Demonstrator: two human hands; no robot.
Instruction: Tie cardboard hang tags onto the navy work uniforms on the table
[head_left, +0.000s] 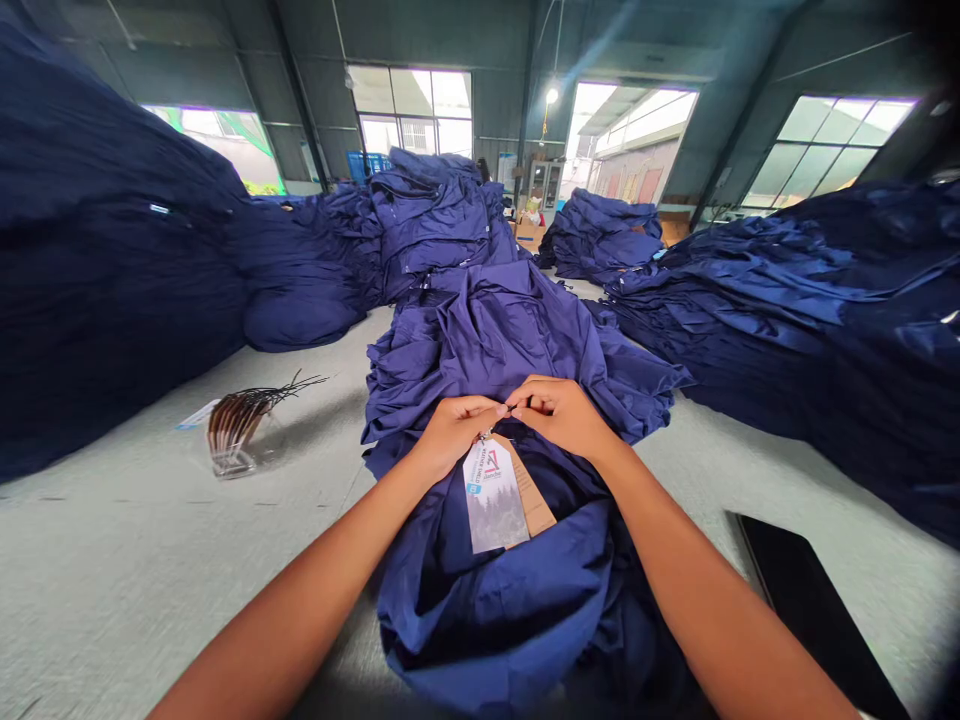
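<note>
My left hand [454, 435] and my right hand [559, 415] meet above a navy jacket [487, 600], their fingertips pinched close together. A small metal clip or cord links the left fingers to a white-and-grey printed hang tag [491, 497], which dangles against the garment. Behind it lies a brown kraft card tag [536, 505]. The thin cord between my fingertips is mostly hidden by them, so its exact path cannot be followed.
Large heaps of navy garments [112, 260] rise on both sides and beyond on the pale grey table [127, 580]. A clear holder of brown-and-black tag fasteners [236, 430] stands to the left. A black tablet or phone [814, 610] lies at the right.
</note>
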